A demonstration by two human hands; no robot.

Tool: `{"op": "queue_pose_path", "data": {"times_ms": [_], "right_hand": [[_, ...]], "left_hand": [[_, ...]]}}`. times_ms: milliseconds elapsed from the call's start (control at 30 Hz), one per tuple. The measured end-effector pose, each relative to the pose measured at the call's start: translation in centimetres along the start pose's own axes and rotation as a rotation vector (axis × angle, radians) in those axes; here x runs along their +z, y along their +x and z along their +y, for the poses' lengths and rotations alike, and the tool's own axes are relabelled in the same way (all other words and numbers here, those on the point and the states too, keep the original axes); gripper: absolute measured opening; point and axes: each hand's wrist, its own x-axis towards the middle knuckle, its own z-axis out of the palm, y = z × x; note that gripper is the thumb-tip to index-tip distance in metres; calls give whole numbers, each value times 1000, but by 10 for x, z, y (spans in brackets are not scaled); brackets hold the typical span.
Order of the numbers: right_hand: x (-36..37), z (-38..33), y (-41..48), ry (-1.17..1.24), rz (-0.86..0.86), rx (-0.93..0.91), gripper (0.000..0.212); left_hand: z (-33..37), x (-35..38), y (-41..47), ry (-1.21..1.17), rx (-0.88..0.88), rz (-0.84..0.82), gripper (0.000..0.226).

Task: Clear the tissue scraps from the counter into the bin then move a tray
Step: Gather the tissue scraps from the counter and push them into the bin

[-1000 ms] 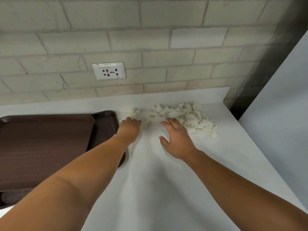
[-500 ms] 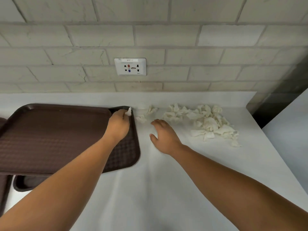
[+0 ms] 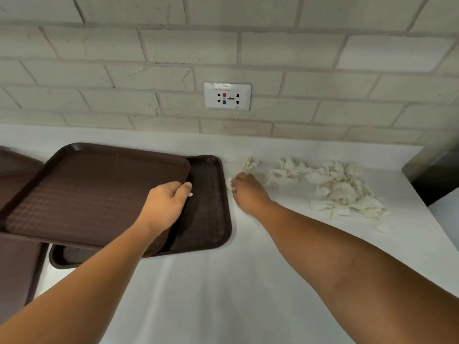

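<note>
Right hand (image 3: 248, 193), shifted toward the tray since earlier, pinched a crumpled white scrap (image 3: 229, 182) beside the brown tray (image 3: 210, 219); left hand (image 3: 169, 204), over that tray centre-left, gripped a second scrap (image 3: 190, 194); tissue scraps (image 3: 335, 192) lay heaped centre-right on the counter (image 3: 236, 294).

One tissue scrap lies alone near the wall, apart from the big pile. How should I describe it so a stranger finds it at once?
Find the white wall socket; on the counter below it, slightly to the right, lies one crumpled tissue scrap, beyond the right hand. It sits alone between the brown tray and the big pile, touching neither, and no hand holds it.
</note>
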Motion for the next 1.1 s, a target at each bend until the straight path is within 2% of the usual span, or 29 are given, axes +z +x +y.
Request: {"op": "queue_pose_path", "data": {"times_ms": [133,233,300,367,467,600,667,733,800,967,1100], "right_hand": [[-4,-2,-31,31,3,59,24],[-13,-3,-62,175,91,164,8],[-22,-3,-84,278,140,222,25],[-34,-5,-107,346,169,249,27],[-55,-12,-144,442,246,266,11],[-83,-15,-204,637,365,311,12],[-93,-9,-239,620,415,336,26],[-101,-1,-279,552,472,368,44],[-106,9,-325,501,516,398,52],[-110,30,-452,434,549,546,55],[-101,44,-536,387,557,677,57]], "left_hand": [[3,12,-4,41,57,-44,41],[11,24,-8,28,96,-78,40],[20,33,-14,54,145,-109,36],[32,42,-23,70,198,-116,31],[52,59,-43,12,246,-144,19],[79,86,-78,-119,227,-294,9],[92,102,-100,-61,275,-320,22],[108,119,-129,-21,334,-316,53],[123,140,-164,-78,368,-359,71],[147,196,-269,-73,426,-531,70],[153,238,-343,-37,485,-564,63]]}}
